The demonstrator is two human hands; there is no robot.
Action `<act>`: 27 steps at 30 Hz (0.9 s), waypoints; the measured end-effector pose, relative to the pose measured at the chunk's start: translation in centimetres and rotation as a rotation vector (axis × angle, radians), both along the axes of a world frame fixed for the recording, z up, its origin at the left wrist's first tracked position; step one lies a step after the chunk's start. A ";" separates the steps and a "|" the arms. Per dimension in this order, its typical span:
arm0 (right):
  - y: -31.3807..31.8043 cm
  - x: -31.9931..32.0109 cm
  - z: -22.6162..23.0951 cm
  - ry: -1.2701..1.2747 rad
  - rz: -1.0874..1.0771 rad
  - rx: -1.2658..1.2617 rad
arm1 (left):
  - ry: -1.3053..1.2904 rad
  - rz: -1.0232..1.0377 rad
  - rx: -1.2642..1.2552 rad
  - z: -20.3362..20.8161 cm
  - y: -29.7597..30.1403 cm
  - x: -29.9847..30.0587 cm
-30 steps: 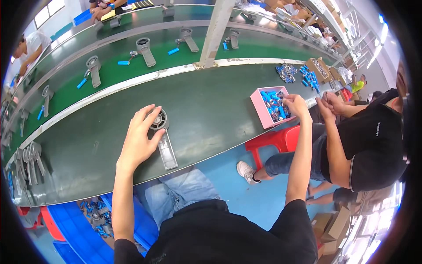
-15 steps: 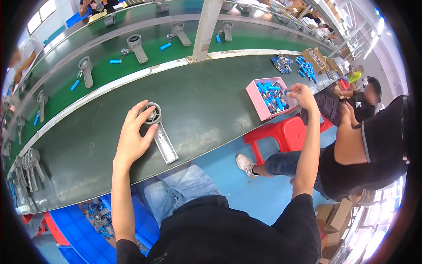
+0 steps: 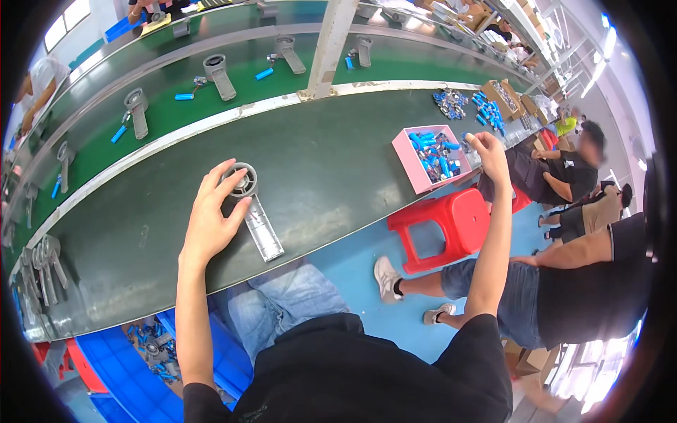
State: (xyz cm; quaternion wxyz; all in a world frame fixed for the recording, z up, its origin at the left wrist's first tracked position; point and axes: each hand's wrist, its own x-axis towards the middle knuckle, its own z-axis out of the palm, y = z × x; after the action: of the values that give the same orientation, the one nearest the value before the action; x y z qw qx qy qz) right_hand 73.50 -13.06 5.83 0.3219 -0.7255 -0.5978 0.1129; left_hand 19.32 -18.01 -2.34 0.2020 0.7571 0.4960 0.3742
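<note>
My left hand [image 3: 214, 213] curves round the ring-shaped head of a grey handheld fan housing [image 3: 263, 230], thumb and forefinger steadying it on the green bench. The housing's handle points toward the bench's near edge, its hollow side up. On the right, my right hand [image 3: 491, 159] is raised at the right rim of a pink box [image 3: 413, 168], with thumb and forefinger pinched together. A bit of blue shows by the fingertips, but what they hold is too small to make out. Blue cylindrical batteries [image 3: 443, 168] with wires and small parts fill the box.
Beyond a white rail, a conveyor [image 3: 169, 116] carries fan housings with batteries. Loose batteries [image 3: 488, 113] and small parts [image 3: 451, 103] lie past the box. Several housings [image 3: 51, 264] stand at far left. A red stool [image 3: 458, 222], blue bins [image 3: 127, 366] and other people are close by.
My right hand has shifted slightly up and away from the box's contents. The left hand and fan housing stay almost in place. A person at right has moved, showing more legs.
</note>
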 end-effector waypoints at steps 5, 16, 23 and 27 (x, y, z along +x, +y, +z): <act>-0.2 -0.2 -0.9 0.269 0.046 0.162 | -0.023 0.013 -0.025 0.1 0.0 0.2; 0.1 -2.5 0.7 0.319 0.028 0.048 | 0.007 0.030 -0.021 0.1 -0.1 0.3; 0.2 -1.6 0.2 0.448 0.013 -0.134 | -0.027 0.023 -0.030 0.0 0.0 0.2; 0.4 -1.4 -0.6 0.486 0.041 -0.160 | -0.007 0.033 -0.027 0.2 0.0 0.3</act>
State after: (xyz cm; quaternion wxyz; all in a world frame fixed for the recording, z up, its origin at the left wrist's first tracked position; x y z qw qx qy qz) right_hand 72.06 -12.65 5.20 0.3952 -0.6880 -0.5065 0.3375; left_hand 19.61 -17.99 -2.13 0.2077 0.7445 0.5129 0.3734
